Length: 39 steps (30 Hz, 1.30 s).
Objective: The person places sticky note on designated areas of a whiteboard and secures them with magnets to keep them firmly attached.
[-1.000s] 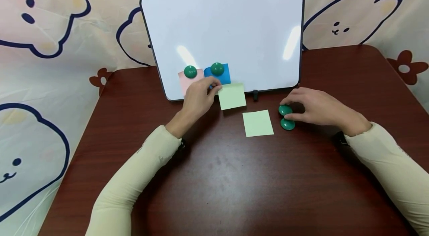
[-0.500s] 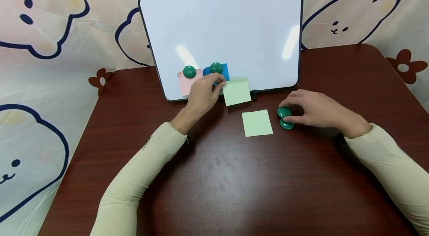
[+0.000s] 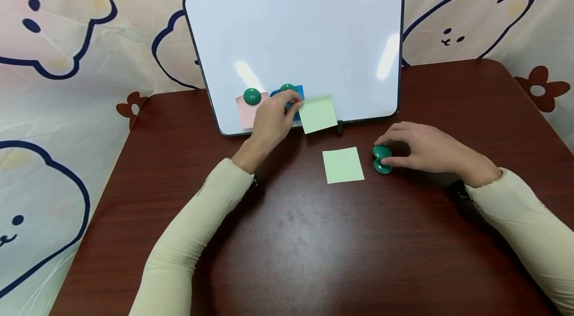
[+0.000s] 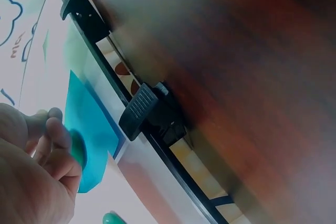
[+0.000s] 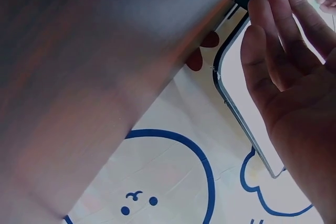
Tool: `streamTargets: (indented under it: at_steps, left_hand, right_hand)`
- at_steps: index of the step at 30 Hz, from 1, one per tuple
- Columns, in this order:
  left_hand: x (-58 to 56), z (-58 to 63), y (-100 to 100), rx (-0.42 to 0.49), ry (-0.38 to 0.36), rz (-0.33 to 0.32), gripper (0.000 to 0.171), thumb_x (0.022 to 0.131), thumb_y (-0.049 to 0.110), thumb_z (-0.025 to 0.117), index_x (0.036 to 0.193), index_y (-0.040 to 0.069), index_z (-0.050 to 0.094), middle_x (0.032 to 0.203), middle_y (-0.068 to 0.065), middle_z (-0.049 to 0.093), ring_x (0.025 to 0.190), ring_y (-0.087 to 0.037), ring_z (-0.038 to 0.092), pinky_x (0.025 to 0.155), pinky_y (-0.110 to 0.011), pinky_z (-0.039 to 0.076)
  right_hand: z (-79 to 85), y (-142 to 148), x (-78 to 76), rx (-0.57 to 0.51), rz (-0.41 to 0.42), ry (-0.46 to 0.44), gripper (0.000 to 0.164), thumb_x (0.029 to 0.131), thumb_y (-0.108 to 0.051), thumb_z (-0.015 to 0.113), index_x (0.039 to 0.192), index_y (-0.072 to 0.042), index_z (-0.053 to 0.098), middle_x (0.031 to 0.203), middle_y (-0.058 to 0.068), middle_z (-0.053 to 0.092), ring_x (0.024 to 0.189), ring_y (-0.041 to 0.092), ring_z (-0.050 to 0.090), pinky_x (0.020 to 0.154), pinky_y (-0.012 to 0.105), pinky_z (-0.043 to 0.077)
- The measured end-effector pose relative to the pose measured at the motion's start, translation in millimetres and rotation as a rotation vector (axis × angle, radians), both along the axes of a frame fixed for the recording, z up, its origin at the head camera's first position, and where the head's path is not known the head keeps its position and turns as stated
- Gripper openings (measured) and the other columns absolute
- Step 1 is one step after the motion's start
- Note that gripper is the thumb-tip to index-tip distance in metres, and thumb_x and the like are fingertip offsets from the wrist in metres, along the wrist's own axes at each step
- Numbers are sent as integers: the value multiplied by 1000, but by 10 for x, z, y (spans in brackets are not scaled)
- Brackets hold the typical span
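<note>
My left hand (image 3: 274, 119) pinches the upper left corner of a pale green sticky note (image 3: 318, 114), held in front of the whiteboard's (image 3: 296, 37) lower edge. Just behind that hand, a blue sticky note (image 4: 92, 124) is on the board under a green round magnet (image 3: 287, 87), partly hidden by the fingers. A pink sticky note (image 3: 245, 114) hangs beside it under another magnet (image 3: 252, 96). On the right, my right hand (image 3: 417, 145) holds a green magnet (image 3: 381, 151) between thumb and fingers. A second magnet (image 3: 382, 167) lies close against it.
Another pale green sticky note (image 3: 343, 165) lies flat on the dark wooden table (image 3: 305, 246), between the hands. Black feet (image 4: 152, 114) support the whiteboard's bottom edge. A curtain (image 3: 45, 106) with cartoon prints hangs behind the table.
My left hand has moved up and slightly right, bringing the green sticky note higher against the whiteboard. The right hand stays nearly in place; its magnet has shifted slightly down toward the other one.
</note>
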State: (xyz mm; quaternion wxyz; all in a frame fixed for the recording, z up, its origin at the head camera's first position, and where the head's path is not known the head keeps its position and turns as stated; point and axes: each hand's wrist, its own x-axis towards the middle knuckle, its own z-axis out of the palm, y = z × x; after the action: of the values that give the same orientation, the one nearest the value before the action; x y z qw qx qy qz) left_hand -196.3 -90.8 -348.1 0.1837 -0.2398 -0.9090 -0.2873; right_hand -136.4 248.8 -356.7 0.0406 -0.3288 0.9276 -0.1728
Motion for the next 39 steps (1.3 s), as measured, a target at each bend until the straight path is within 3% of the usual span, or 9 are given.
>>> streamTargets:
  at_steps: [7,19,26,39]
  left_hand:
    - [-53,14,73,-14,29,13,16,100,21,60,105,7,68,99,-8,72,82,-20,66,72,-32,54]
    - [-164,8,248,-41,112,36,16,101,22,59,105,8,66,99,-8,71,77,-21,66,64,-33,53]
    - [-200,22,277,-35,100,74,17,101,22,60,105,7,67,100,-8,72,81,-21,68,70,-33,55]
    - [-214,55,355,-38,54,189,20,99,25,63,103,7,72,96,-7,75,80,-19,70,66,-30,55]
  right_hand:
    - [-4,-15,26,-1,5,10,32,86,-37,78,115,-30,70,104,-17,62,98,4,56,85,35,53]
    - [5,-11,35,11,-6,-11,31,85,-37,79,114,-32,69,104,-18,62,99,3,57,86,35,52]
    - [8,-12,23,18,-1,-12,32,85,-35,79,114,-31,70,105,-18,62,100,3,58,86,35,53]
    - [10,-23,32,15,-12,-25,32,84,-35,80,115,-30,70,106,-17,63,102,5,58,87,36,53]
